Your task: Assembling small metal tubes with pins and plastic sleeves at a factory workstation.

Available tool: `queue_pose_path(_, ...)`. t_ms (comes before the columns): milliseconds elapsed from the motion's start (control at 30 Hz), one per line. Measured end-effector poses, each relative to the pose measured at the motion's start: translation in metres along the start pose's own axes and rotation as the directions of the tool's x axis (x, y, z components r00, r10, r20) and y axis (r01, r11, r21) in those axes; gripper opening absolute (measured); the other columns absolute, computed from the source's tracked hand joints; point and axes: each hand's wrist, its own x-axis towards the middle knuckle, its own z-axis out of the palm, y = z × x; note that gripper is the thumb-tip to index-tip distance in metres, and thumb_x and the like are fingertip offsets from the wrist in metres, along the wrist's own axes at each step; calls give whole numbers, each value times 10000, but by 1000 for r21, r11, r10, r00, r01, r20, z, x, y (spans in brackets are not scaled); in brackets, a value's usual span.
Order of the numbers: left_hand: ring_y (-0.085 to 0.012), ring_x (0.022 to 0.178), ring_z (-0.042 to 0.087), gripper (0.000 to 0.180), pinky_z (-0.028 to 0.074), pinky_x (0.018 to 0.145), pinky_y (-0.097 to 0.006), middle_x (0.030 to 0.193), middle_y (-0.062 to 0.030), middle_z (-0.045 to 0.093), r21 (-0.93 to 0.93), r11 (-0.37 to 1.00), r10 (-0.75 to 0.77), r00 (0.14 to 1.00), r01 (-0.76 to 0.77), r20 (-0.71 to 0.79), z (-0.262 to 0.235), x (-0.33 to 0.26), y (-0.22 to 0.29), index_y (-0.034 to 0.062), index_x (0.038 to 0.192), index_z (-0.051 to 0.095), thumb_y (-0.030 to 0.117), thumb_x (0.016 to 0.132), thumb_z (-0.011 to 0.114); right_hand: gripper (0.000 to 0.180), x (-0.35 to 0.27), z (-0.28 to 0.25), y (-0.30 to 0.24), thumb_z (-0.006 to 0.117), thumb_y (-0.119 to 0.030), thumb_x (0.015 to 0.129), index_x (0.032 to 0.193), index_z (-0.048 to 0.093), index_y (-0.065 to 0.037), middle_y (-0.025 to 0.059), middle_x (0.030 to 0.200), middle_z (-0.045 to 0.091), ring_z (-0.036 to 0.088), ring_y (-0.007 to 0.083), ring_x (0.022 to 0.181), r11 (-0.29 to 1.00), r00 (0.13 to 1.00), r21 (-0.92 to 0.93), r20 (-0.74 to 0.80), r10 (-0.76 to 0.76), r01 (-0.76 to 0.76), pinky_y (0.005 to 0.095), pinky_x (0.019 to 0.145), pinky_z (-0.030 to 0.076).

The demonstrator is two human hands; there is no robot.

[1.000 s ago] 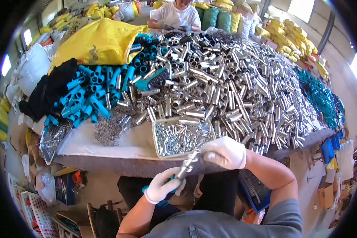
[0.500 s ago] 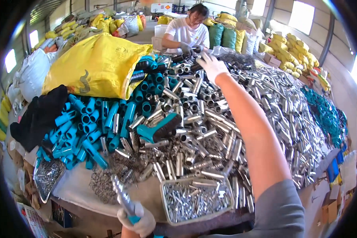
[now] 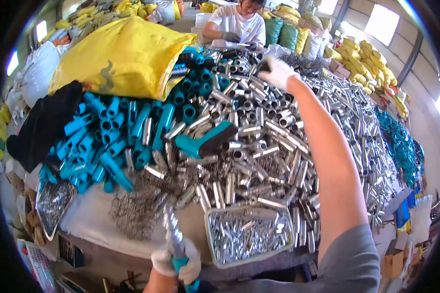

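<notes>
My left hand (image 3: 190, 263), in a white glove, is closed round a part with a teal lower end and a stepped, shiny metal shaft (image 3: 172, 229). The shaft points up and away over the near edge of the table. At the far side of the heap, my gloved right hand (image 3: 280, 74) is closed, with a dark piece at its fingertips that I cannot make out. Around it lie shiny metal tubes (image 3: 286, 121). A teal and black pistol-shaped handle (image 3: 205, 140) rests on the tubes in the middle.
A tray of small metal pins (image 3: 249, 237) stands at the near edge. Teal tubes (image 3: 115, 168) spill below a yellow sack (image 3: 117, 58); a black cloth (image 3: 46, 127) lies left. Wire springs (image 3: 132, 212) cover the table's front. Across the heap, a co-worker (image 3: 237, 27) handles a piece.
My right hand has gone from stretched fingers to closed, at the far tubes. My left hand has shifted slightly right and up with its part. The whole view has tilted a little downward.
</notes>
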Motion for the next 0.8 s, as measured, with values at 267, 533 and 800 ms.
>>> queue_pose_path(267,-153,460,489,591,425,402,-279,663,-104,501,169,961,-153,927,221,-342,44,-4,-37,-41,1086,472,453,802,628,474,-273,11,-140,469,-43,870,1308,293,-72,198,1084,564,592,270,947,55,850,873,-456,-265,485,393,873,467)
queue_pose_path(533,-108,538,507,358,399,498,-231,703,-53,536,431,817,-262,912,384,-315,89,-48,-81,-8,1100,514,295,914,542,396,-400,8,-149,613,52,787,1168,538,-25,155,1192,527,501,286,1156,451,731,787,0,-683,421,374,980,398)
queue_pose_path(800,-102,579,504,193,419,557,-261,685,-42,555,870,240,-93,902,431,-421,122,-62,-115,39,964,588,200,859,573,158,-467,-4,-154,550,-157,889,1011,617,-83,159,807,649,630,359,664,888,969,387,-106,-224,247,365,624,527)
